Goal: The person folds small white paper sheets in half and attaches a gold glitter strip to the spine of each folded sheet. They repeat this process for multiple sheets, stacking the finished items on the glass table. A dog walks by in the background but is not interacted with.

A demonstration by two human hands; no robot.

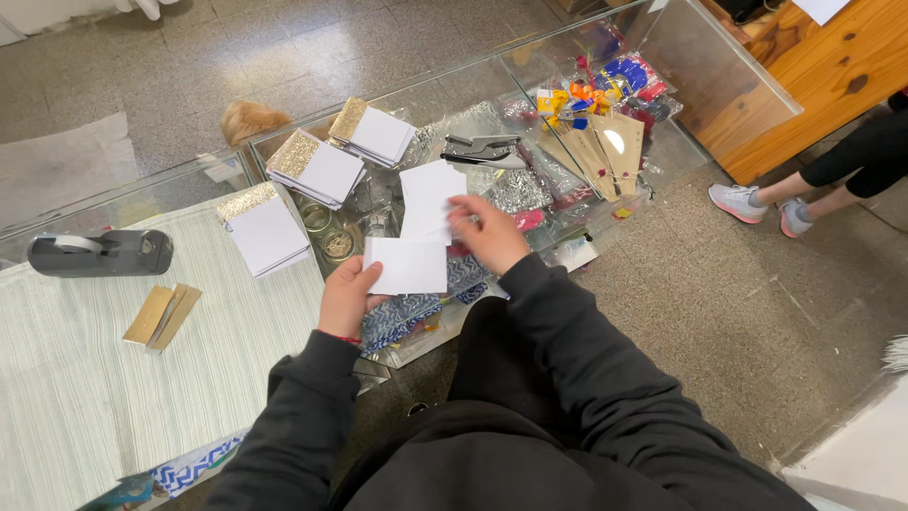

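Note:
My left hand grips a small stack of white cards by its left edge, just above the glass counter. My right hand pinches the lower right corner of a second white card stack, held upright just behind the first. Both sleeves are black. On the counter further back lie three piles of white cards with gold glitter tops: one on the striped cloth, one at the counter's left, one behind it.
A grey tape dispenser and two gold strips rest on the pale striped cloth at left. A metal hole punch and tan paper tags lie on the glass. Another person's legs and sneakers are at right.

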